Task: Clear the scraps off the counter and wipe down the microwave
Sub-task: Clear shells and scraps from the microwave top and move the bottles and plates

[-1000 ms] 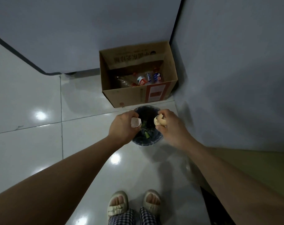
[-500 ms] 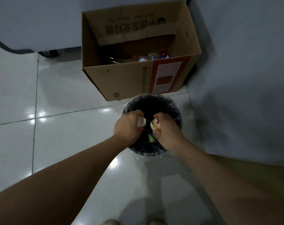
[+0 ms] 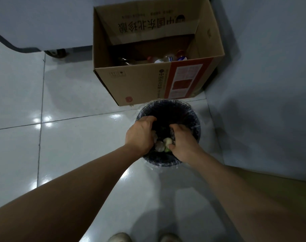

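You've lowered both hands into the bin (image 3: 192, 112); the eggshell scraps (image 3: 163, 144) now sit between them inside it. Your left hand (image 3: 140, 135) and right hand (image 3: 181, 142) stay curled; whether either grip has released, I cannot tell.

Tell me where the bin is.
In the head view, the bin stands on the floor, centre frame, right before the cardboard box, under both hands.

glossy white tile floor (image 3: 64, 147) — grey walls (image 3: 271, 84)
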The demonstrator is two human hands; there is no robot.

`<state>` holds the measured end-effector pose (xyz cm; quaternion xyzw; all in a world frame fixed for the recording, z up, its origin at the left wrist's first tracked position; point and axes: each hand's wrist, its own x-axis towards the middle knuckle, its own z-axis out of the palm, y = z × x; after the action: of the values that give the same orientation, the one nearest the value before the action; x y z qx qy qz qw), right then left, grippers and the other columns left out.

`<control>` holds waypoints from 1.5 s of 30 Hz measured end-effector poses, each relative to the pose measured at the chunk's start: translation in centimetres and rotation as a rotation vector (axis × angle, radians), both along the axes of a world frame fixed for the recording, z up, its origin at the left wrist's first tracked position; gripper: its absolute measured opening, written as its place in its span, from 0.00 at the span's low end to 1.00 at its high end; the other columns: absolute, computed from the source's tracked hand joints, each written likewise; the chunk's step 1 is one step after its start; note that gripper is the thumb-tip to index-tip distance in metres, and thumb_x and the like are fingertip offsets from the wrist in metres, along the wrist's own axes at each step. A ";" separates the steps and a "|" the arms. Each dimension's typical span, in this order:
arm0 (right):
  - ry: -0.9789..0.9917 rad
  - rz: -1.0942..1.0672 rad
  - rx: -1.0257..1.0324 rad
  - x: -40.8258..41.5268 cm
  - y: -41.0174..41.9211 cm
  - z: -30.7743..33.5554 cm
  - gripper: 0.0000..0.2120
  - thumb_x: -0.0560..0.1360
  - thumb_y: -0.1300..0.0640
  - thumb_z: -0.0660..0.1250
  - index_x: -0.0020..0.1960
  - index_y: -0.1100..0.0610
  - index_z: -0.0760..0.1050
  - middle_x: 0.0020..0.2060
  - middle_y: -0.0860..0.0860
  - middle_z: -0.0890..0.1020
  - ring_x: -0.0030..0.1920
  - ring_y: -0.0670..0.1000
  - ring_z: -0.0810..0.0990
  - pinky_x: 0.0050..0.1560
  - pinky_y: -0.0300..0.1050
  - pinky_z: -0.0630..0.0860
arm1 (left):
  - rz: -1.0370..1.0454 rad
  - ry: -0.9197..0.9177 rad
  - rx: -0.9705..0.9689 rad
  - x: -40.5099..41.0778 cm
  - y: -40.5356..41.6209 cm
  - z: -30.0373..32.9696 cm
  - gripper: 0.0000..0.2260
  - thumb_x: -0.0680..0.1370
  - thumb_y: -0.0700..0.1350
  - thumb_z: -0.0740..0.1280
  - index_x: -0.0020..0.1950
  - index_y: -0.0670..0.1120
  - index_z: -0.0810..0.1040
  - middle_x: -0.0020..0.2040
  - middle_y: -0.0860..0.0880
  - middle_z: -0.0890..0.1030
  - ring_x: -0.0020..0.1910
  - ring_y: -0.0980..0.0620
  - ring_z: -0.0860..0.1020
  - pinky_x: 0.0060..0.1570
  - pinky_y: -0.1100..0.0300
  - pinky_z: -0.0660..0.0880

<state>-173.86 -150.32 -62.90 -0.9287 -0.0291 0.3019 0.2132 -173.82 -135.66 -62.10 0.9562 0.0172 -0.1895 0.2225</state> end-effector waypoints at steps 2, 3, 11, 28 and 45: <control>0.006 -0.001 0.000 -0.3 0.0 2.3 0.29 0.73 0.57 0.69 0.71 0.55 0.61 0.67 0.55 0.66 0.68 0.57 0.64 0.67 0.49 0.65 | 0.005 0.005 0.004 -0.3 0.5 2.2 0.24 0.72 0.39 0.67 0.68 0.49 0.70 0.64 0.49 0.75 0.60 0.47 0.75 0.51 0.54 0.76; 0.011 0.001 0.000 -0.5 0.0 3.6 0.30 0.73 0.57 0.69 0.71 0.55 0.60 0.68 0.55 0.66 0.69 0.56 0.64 0.67 0.50 0.66 | 0.008 0.011 0.006 -0.5 0.8 3.5 0.24 0.72 0.39 0.67 0.68 0.49 0.70 0.64 0.49 0.75 0.60 0.47 0.75 0.50 0.54 0.76; 0.051 0.063 0.015 -2.0 0.6 18.6 0.33 0.73 0.57 0.69 0.73 0.55 0.57 0.71 0.53 0.62 0.71 0.55 0.61 0.70 0.49 0.63 | 0.010 0.036 0.041 -1.9 2.7 17.7 0.23 0.72 0.42 0.71 0.65 0.49 0.70 0.64 0.48 0.74 0.61 0.47 0.74 0.51 0.54 0.76; -0.117 0.200 0.042 -4.1 3.9 52.4 0.32 0.75 0.56 0.68 0.74 0.53 0.56 0.72 0.50 0.61 0.72 0.52 0.58 0.71 0.49 0.62 | 0.022 -0.079 0.140 -3.4 6.5 51.2 0.24 0.72 0.42 0.71 0.66 0.50 0.69 0.63 0.48 0.75 0.60 0.47 0.74 0.54 0.53 0.77; -0.356 0.525 0.038 -4.2 12.5 73.0 0.30 0.75 0.54 0.67 0.72 0.56 0.57 0.68 0.54 0.65 0.67 0.55 0.63 0.67 0.49 0.66 | 0.258 -0.251 0.283 -9.0 14.7 72.5 0.27 0.72 0.42 0.71 0.69 0.49 0.66 0.64 0.47 0.74 0.60 0.46 0.75 0.56 0.54 0.74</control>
<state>-178.03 -137.80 10.11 -0.9235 -0.3105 0.1788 0.1370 -182.84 -120.94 10.38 0.9838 0.1378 -0.0349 0.1091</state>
